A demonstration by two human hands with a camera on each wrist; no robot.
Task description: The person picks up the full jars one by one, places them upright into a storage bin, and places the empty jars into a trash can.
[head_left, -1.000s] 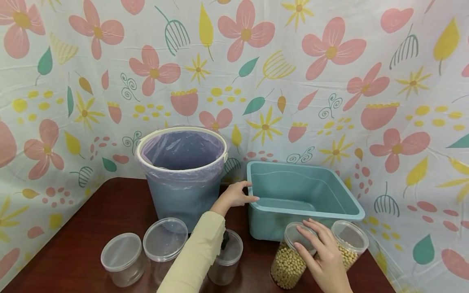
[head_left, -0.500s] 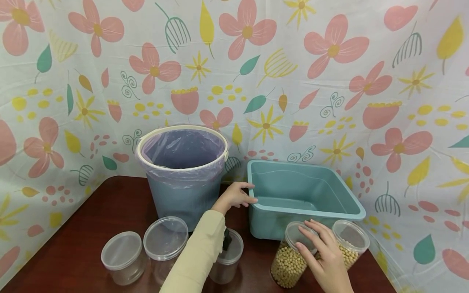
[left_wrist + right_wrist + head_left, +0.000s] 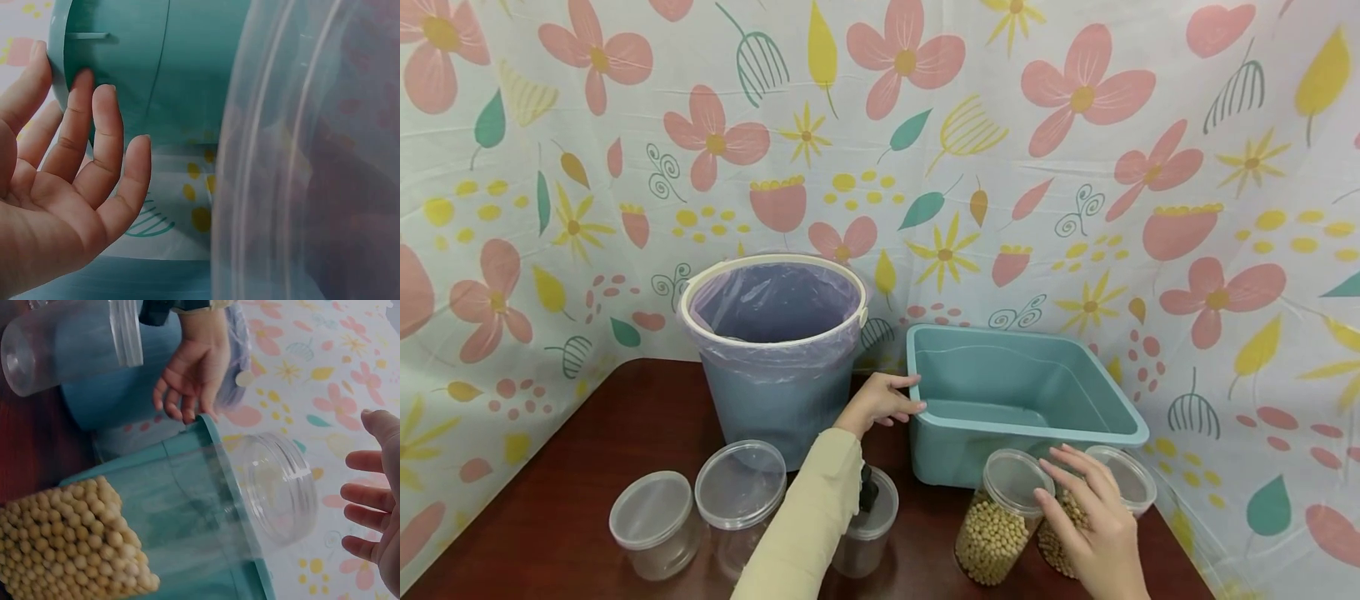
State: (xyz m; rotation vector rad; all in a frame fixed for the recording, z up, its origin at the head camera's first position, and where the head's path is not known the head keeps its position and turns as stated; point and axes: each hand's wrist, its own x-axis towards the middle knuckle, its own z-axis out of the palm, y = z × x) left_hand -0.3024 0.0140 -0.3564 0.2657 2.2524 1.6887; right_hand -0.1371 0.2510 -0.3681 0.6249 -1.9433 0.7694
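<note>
A bag-lined bucket (image 3: pixel 775 400) is standing left of the teal tub (image 3: pixel 970 457), whose left rim is being held by the left hand (image 3: pixel 880 402) between thumb and loosely curled fingers. In front of the tub, two bean jars (image 3: pixel 991 537) are standing, and near their lids the right hand (image 3: pixel 1099 518) is being held wide, fingers spread.

Flowered backdrop (image 3: pixel 880 167), dark reddish-brown table (image 3: pixel 557 450)

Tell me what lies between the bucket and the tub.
In the head view, the left hand lies between the bucket and the tub, over the table, with patterned cloth behind.
</note>
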